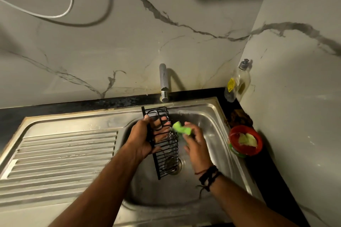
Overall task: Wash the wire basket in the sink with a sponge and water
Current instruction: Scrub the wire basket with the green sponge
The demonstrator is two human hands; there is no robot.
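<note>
Centre frame, over the sink (206, 116): the left hand (145, 138) grips the wire basket (166, 151) on edge, angled under the tap (163, 83) (likely for rinsing), while the right hand (195, 142) pinches the green sponge (180, 127) against its rim.

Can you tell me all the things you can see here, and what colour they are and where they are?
wire basket: one, black, held over the sink bowl
sponge: one, green, at the basket's right edge
sink: one, steel, with a ribbed drainboard on its left
tap: one, silver, behind the bowl
soap bottle: one, clear with a yellow label, in the right corner
tub: one, red, on the counter right of the sink
cable: one, white, on the wall upper left
left hand: grips the basket
right hand: holds the sponge; dark bands on the wrist
</note>
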